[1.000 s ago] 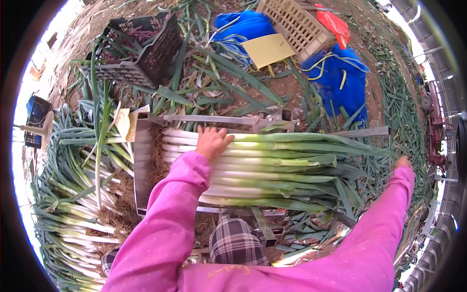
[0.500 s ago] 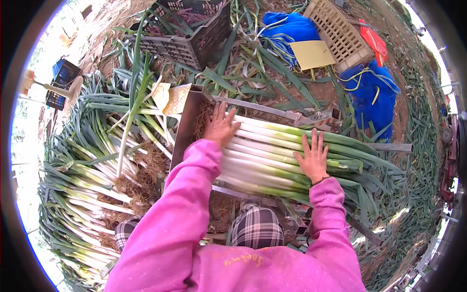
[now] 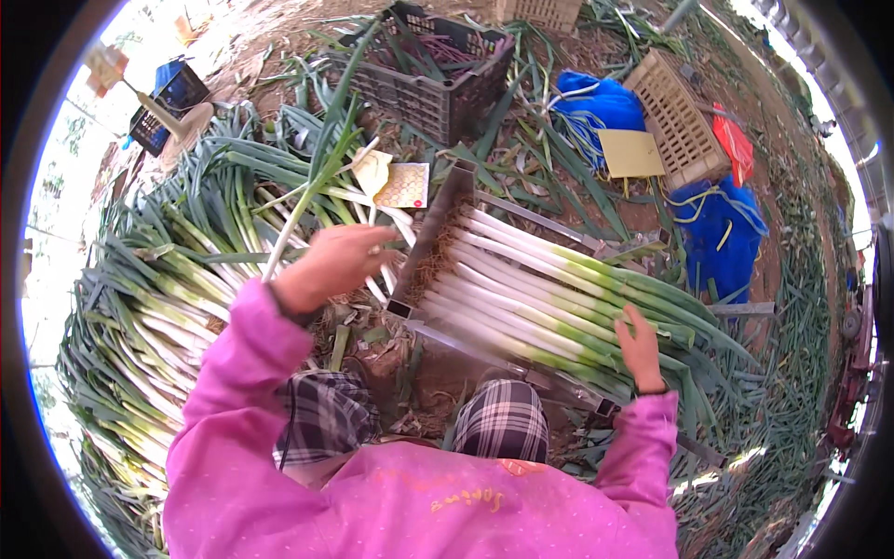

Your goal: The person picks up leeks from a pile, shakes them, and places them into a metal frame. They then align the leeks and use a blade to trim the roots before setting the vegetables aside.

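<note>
A row of leeks (image 3: 531,284) lies side by side in a metal tray (image 3: 436,224), white stems to the left, green leaves to the right. My right hand (image 3: 641,347) rests flat on the green part of that row. My left hand (image 3: 331,265) is off the tray to its left, closed around a single leek (image 3: 307,186) whose long leaves stick up and away. A big pile of loose leeks (image 3: 168,279) covers the ground on my left. Pink sleeves cover both my arms, and my checked trousers show below.
A dark plastic crate (image 3: 424,79) stands beyond the tray. A beige crate (image 3: 678,121), a yellow sheet (image 3: 631,152), blue bags (image 3: 722,233) and a red item (image 3: 736,149) lie at the far right. Cut leaves litter the soil. A blue box (image 3: 168,98) sits far left.
My left hand has left the tray's row and moved left to the pile, taking hold of one leek. My right hand stays on the green leaves. The view has swung left.
</note>
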The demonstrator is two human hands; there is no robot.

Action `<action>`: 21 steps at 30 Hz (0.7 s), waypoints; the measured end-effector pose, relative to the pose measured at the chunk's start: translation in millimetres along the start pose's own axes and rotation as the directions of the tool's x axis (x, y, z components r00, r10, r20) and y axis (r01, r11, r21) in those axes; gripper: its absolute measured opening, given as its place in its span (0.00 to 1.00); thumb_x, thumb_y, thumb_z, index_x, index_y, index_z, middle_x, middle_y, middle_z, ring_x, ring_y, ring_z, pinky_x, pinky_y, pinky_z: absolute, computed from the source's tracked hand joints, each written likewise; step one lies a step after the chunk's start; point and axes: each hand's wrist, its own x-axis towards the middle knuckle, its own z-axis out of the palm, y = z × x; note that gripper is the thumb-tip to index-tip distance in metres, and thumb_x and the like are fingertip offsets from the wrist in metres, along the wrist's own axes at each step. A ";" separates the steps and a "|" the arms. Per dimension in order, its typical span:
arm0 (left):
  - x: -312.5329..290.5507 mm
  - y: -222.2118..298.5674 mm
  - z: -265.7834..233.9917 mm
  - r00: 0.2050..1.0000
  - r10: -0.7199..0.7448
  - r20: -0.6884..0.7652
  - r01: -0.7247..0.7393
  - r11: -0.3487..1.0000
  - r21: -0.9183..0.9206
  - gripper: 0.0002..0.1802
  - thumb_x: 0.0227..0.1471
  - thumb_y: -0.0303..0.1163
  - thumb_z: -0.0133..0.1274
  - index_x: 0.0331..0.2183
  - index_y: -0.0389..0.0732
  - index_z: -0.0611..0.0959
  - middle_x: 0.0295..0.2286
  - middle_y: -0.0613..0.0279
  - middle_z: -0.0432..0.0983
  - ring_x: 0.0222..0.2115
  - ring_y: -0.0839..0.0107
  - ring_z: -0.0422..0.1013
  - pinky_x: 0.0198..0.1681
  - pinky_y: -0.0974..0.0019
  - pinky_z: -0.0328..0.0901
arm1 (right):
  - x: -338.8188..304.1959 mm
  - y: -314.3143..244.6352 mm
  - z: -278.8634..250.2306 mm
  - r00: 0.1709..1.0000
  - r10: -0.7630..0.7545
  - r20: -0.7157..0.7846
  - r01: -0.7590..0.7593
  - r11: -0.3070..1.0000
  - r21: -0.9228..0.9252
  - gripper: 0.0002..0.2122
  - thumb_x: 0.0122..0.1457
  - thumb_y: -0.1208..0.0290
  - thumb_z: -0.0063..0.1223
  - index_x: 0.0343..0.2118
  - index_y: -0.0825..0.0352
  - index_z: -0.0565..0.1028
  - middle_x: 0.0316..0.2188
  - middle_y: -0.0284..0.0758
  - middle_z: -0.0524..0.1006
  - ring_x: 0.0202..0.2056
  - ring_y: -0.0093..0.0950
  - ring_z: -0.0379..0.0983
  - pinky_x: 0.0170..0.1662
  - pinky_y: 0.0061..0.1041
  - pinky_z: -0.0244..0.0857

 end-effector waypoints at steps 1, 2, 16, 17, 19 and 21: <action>-37.5 -26.3 -11.2 0.993 -0.084 -0.084 0.085 0.996 0.003 0.17 0.54 0.39 0.49 0.45 0.44 0.77 0.35 0.52 0.77 0.37 0.53 0.73 0.42 0.55 0.67 | -18.9 -5.2 0.1 1.000 0.028 -0.006 -0.026 0.981 0.192 0.23 0.60 0.60 0.50 0.53 0.72 0.68 0.48 0.44 0.74 0.52 0.36 0.69 0.56 0.35 0.59; -79.6 -49.5 -19.8 0.973 -0.200 -0.117 0.204 0.979 0.021 0.17 0.54 0.39 0.51 0.44 0.42 0.78 0.33 0.51 0.76 0.36 0.53 0.73 0.40 0.54 0.66 | -36.9 -12.4 0.0 0.998 0.056 -0.003 -0.051 0.925 0.378 0.22 0.62 0.60 0.48 0.51 0.74 0.70 0.44 0.43 0.77 0.48 0.34 0.73 0.53 0.29 0.62; -456.0 -101.0 249.0 0.806 -0.573 0.149 0.592 0.789 -0.167 0.17 0.48 0.44 0.50 0.35 0.45 0.83 0.33 0.46 0.79 0.36 0.48 0.75 0.39 0.49 0.69 | -112.8 -78.9 47.1 0.960 -0.110 -0.256 0.148 0.980 0.136 0.18 0.55 0.65 0.57 0.45 0.68 0.67 0.32 0.41 0.76 0.32 0.33 0.72 0.40 0.31 0.66; -460.6 -97.1 257.9 0.820 -0.556 0.138 0.573 0.794 -0.203 0.16 0.48 0.44 0.50 0.35 0.45 0.83 0.33 0.45 0.79 0.36 0.47 0.75 0.39 0.49 0.69 | -111.8 -69.3 42.4 0.958 -0.079 -0.277 0.101 0.993 0.066 0.19 0.54 0.63 0.57 0.44 0.68 0.67 0.31 0.42 0.75 0.31 0.35 0.72 0.39 0.32 0.65; -446.0 -77.7 242.5 0.837 -0.529 0.144 0.548 0.809 -0.212 0.16 0.48 0.45 0.50 0.34 0.45 0.83 0.32 0.46 0.79 0.36 0.47 0.75 0.39 0.49 0.69 | -111.9 -57.9 23.2 0.949 -0.017 -0.314 -0.005 0.998 -0.070 0.20 0.53 0.58 0.58 0.43 0.66 0.67 0.30 0.44 0.75 0.31 0.39 0.72 0.37 0.36 0.65; -425.5 -83.5 197.3 0.828 -0.549 0.115 0.561 0.805 -0.196 0.17 0.49 0.45 0.50 0.34 0.44 0.83 0.31 0.47 0.79 0.35 0.47 0.75 0.39 0.49 0.69 | -112.7 -60.9 13.7 0.955 0.057 -0.292 -0.111 0.979 -0.172 0.22 0.53 0.57 0.58 0.44 0.67 0.68 0.34 0.45 0.76 0.35 0.40 0.74 0.39 0.36 0.66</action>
